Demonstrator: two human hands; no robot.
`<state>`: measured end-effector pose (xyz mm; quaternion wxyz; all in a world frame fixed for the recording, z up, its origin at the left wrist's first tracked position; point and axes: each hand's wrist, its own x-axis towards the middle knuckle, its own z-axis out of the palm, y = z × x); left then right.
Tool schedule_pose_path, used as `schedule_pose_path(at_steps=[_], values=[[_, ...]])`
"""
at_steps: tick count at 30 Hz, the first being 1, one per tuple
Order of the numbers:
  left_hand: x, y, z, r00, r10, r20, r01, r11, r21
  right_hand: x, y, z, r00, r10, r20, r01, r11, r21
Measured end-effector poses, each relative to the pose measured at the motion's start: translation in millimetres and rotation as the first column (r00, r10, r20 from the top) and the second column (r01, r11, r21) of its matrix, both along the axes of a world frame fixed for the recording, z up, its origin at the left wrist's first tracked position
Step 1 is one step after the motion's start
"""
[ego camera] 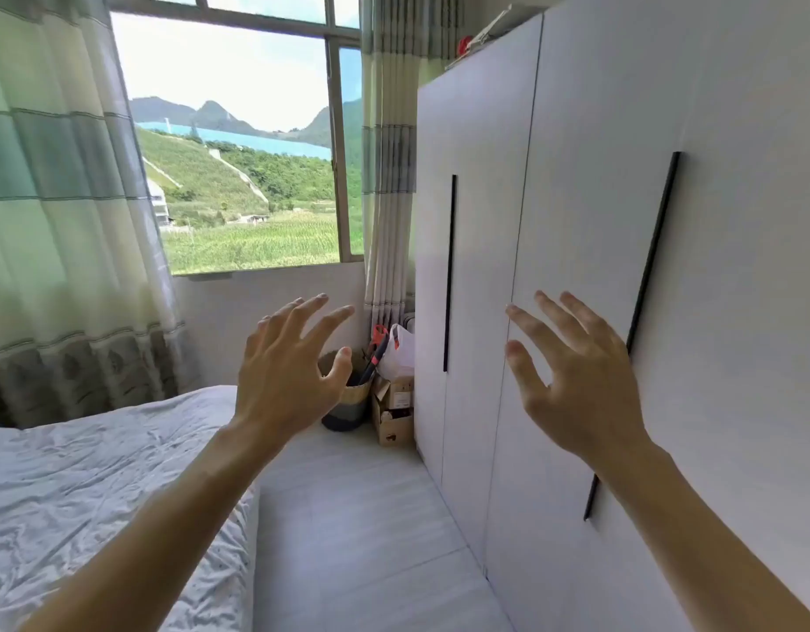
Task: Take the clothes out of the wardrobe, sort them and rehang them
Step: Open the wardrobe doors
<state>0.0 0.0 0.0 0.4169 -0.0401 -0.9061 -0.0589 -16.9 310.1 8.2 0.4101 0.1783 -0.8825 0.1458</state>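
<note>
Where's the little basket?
In the head view, the basket sits on the floor in the corner below the window, just left of a cardboard box beside the wardrobe.

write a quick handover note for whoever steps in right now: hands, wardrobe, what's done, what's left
Left hand: open, fingers spread, in the air, holding nothing.
Right hand: open, fingers spread, in front of the wardrobe door by its long black handle; contact unclear.
Wardrobe doors shut; no clothes in view. Bed lies to the left.
Done: nothing yet. Left: open doors, take clothes out, sort, rehang.
</note>
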Motion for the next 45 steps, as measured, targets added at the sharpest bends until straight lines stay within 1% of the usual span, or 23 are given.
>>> schedule_pose_path(at_steps=[1,2,6,8,12,15,18,23,28,35,38,41,43,45], values=[[-17.7,-2.0,-1.5,0.999,-0.021,0.037,0.02,0.999,0.031,-14.1,-3.1,-0.7,1.0,0.005,0.022,-0.005,1.0,-0.002],[-32.9,-3.4,-2.1,0.999,-0.008,0.053,0.004,0.998,0.065,-27.9,-6.2,-1.5,0.999,-0.008,0.045,0.008,1.0,-0.005],[-102.7,-8.8,-18.7,0.989,-0.007,0.146,-0.006,0.996,0.085,-89.9,-12.8,-28.4,0.994,-0.025,0.105,0.017,0.998,0.068],[-132.8,-12.2,-30.2,0.982,-0.011,0.189,-0.009,0.994,0.105,-119.9,-12.5,-46.6,0.99,-0.029,0.137,0.019,0.997,0.072],[-194.1,-18.7,-54.5,0.968,-0.012,0.252,-0.011,0.996,0.09,-185.0,-20.3,-76.7,0.982,-0.028,0.189,0.014,0.997,0.071],[-245.7,-23.9,-66.8,0.958,0.019,0.287,-0.043,0.996,0.077,-238.6,-26.0,-92.7,0.976,-0.022,0.215,0.007,0.998,0.069],[-297.8,-24.9,-76.0,0.951,0.039,0.307,-0.059,0.997,0.057,-293.4,-29.2,-108.1,0.971,-0.011,0.239,-0.001,0.999,0.05],[-382.5,-25.9,-84.3,0.943,0.077,0.324,-0.1,0.993,0.057,-383.7,-27.2,-118.5,0.963,0.06,0.261,-0.05,0.998,-0.048],[-460.4,-31.1,-94.4,0.935,0.111,0.337,-0.156,0.982,0.109,-474.9,-34.7,-119.3,0.956,0.092,0.278,-0.076,0.995,-0.069],[-564.1,-53.1,-110.0,0.932,0.098,0.348,-0.147,0.982,0.118,-578.8,-61.5,-131.1,0.942,0.082,0.326,-0.075,0.997,-0.034],[-615.6,-65.3,-114.5,0.93,0.064,0.362,-0.116,0.985,0.125,-618.9,-76.2,-141.4,0.94,0.049,0.337,-0.045,0.999,-0.019],[-676.7,-79.1,-116.5,0.923,-0.004,0.384,-0.055,0.988,0.143,-662.0,-91.6,-147.7,0.94,-0.007,0.341,0.016,1.0,-0.024],[-720.3,-87.1,-115.9,0.913,-0.065,0.403,0.009,0.99,0.139,-689.3,-102.9,-150.0,0.939,-0.064,0.338,0.074,0.997,-0.015],[-764.3,-91.5,-112.9,0.892,-0.154,0.425,0.077,0.978,0.193,-714.4,-113.8,-149.4,0.936,-0.122,0.329,0.13,0.991,-0.003]])
